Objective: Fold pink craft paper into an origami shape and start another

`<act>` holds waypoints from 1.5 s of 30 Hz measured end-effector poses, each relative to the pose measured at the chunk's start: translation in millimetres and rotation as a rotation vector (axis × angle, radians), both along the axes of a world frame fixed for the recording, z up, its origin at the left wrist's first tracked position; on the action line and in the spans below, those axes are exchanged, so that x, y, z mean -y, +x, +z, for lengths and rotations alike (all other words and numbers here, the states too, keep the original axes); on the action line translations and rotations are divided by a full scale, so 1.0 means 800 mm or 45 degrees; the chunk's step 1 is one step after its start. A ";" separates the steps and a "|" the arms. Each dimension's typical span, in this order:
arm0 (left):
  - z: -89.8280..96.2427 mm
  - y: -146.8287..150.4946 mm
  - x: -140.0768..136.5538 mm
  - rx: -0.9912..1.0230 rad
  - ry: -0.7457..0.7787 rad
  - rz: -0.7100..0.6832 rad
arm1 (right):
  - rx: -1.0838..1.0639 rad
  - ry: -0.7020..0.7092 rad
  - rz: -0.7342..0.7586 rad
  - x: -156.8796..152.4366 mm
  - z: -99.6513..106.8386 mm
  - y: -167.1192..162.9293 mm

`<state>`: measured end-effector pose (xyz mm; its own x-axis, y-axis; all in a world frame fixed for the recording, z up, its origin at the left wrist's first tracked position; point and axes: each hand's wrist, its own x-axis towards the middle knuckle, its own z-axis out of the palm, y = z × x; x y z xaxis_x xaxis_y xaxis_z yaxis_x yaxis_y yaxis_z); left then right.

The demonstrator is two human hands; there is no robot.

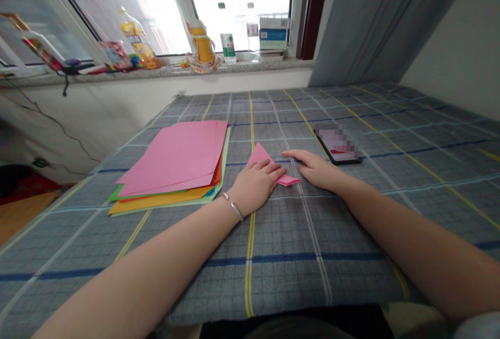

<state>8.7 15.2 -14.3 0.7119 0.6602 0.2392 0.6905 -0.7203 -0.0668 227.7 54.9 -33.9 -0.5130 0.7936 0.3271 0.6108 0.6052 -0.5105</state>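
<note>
A folded piece of pink paper (258, 152) lies on the checked cloth, its pointed top away from me and a folded flap showing at its lower right. My left hand (254, 185), with a silver bracelet at the wrist, rests flat on the paper, fingers stretched out and covering its middle. Just right of the paper, my right hand (312, 168) lies on the cloth with its fingers extended. It holds nothing and appears apart from the paper.
Left of my hands is a stack of coloured paper (177, 157), pink on top. A phone (339, 146) lies to the right. The grey checked cloth (281, 281) covers the surface. Along the windowsill stand bottles, a yellow cup (203, 47) and a blue-and-white box (273, 34).
</note>
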 end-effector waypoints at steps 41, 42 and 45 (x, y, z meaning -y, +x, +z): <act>0.002 -0.008 -0.017 0.008 0.099 -0.096 | 0.308 -0.014 0.298 0.021 0.042 0.014; 0.002 -0.009 -0.017 0.007 0.105 -0.104 | 0.306 -0.023 0.302 0.021 0.042 0.014; 0.001 -0.010 -0.018 0.007 0.093 -0.123 | 0.313 -0.031 0.295 0.023 0.045 0.013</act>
